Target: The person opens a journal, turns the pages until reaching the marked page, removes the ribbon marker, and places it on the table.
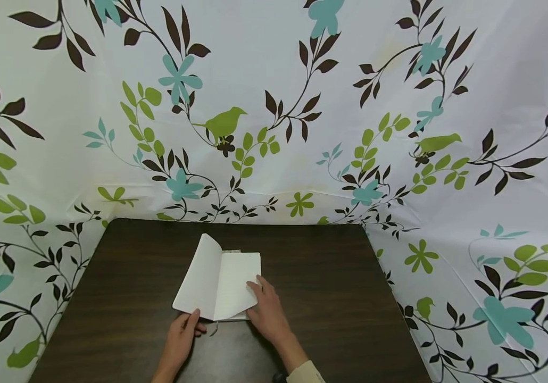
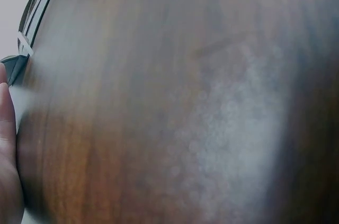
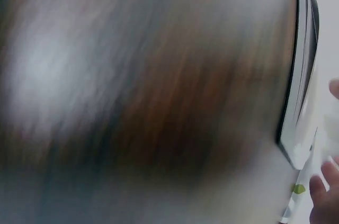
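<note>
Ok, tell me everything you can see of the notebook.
The notebook lies open on the dark table, with pale paper pages and rounded-looking corners. The right page looks faintly ruled, its lower right corner lifted. The left leaf looks blank. A thin dark ribbon pokes out at the bottom; a pale slip shows past the top edge. The left hand holds the left leaf's lower edge; the right hand touches the right page.

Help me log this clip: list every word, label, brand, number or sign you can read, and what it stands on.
There is no readable text.
Open notebook: no legible writing; any faint marks are too small to read.
Patterned backdrop: decorative print only, no words or numbers.
</note>
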Action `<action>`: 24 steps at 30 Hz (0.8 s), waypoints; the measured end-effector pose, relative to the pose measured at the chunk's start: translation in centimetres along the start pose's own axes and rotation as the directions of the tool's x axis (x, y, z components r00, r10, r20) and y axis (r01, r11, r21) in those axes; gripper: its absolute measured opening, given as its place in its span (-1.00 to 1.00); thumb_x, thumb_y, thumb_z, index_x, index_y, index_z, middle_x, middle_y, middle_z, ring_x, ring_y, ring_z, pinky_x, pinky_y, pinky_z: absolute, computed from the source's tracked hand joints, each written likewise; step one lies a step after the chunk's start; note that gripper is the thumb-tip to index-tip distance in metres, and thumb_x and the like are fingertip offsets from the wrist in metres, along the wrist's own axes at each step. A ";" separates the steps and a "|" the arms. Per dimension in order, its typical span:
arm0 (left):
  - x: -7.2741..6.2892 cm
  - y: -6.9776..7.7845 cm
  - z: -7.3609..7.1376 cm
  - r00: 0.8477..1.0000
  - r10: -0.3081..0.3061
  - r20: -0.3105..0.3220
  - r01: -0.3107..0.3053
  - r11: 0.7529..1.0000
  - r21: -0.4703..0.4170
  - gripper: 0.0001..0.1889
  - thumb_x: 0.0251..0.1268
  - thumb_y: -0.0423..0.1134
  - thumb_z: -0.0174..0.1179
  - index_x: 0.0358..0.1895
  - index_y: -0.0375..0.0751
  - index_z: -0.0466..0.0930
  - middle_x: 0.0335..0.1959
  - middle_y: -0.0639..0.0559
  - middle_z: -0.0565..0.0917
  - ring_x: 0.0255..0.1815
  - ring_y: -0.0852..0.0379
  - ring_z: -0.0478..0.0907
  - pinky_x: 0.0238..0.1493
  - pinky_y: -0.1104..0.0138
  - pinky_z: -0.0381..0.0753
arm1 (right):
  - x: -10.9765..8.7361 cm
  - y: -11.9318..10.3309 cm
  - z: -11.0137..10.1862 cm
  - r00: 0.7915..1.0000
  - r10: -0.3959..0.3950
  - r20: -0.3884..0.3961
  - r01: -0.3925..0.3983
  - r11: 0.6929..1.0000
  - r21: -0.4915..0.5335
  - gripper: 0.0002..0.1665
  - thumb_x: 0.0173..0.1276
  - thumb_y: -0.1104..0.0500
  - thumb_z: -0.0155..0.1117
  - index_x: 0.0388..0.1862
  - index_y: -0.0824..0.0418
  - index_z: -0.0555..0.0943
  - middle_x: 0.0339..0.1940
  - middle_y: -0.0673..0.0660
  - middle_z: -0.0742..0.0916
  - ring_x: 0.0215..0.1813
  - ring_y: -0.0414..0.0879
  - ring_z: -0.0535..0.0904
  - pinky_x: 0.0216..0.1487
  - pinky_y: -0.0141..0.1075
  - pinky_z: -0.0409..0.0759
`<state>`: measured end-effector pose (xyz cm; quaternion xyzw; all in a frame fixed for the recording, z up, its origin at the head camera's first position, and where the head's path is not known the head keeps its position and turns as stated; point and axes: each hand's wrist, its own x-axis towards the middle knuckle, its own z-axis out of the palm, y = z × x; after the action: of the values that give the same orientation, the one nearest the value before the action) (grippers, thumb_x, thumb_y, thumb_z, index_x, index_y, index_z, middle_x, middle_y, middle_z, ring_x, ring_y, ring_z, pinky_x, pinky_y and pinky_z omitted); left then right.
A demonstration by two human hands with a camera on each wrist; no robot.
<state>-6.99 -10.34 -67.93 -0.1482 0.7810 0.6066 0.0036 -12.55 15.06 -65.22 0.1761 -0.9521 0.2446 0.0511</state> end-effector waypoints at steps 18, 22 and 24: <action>0.3 -0.2 0.0 1.000 -0.013 0.010 0.013 1.000 -0.014 -0.54 0.76 -0.04 0.08 -0.28 -0.34 0.70 -0.47 -0.04 0.81 -0.46 0.22 0.68 -0.31 0.41 0.70 | 1.3 -3.1 1.4 0.963 0.212 0.165 -0.269 0.728 0.630 0.35 0.45 -0.08 0.54 0.84 -0.17 -0.26 0.71 0.15 0.40 0.34 0.03 0.70 0.28 -0.10 0.68; 0.3 -0.1 -0.1 1.000 -0.022 0.011 0.023 1.000 -0.005 -0.53 0.76 -0.01 0.07 -0.27 -0.33 0.70 -0.46 -0.04 0.81 -0.46 0.23 0.68 -0.30 0.42 0.68 | 1.1 -3.7 1.7 0.966 0.131 0.224 -0.247 0.723 0.645 0.25 0.49 -0.10 0.49 0.84 -0.18 -0.17 0.69 0.18 0.44 0.43 0.13 0.65 0.33 -0.06 0.69; 0.2 -0.1 -0.1 1.000 -0.026 0.012 0.026 1.000 0.001 -0.52 0.76 0.00 0.07 -0.27 -0.32 0.70 -0.45 -0.04 0.81 -0.45 0.23 0.67 -0.30 0.42 0.67 | 1.1 -4.0 2.0 0.967 0.090 0.238 -0.225 0.736 0.639 0.18 0.52 -0.07 0.46 0.83 -0.16 -0.11 0.66 0.19 0.47 0.42 0.14 0.66 0.36 -0.05 0.68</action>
<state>-7.16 -10.56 -68.07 -0.1546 0.7792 0.6072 0.0162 -12.15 10.48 -64.97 0.1237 -0.8158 0.5506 -0.1269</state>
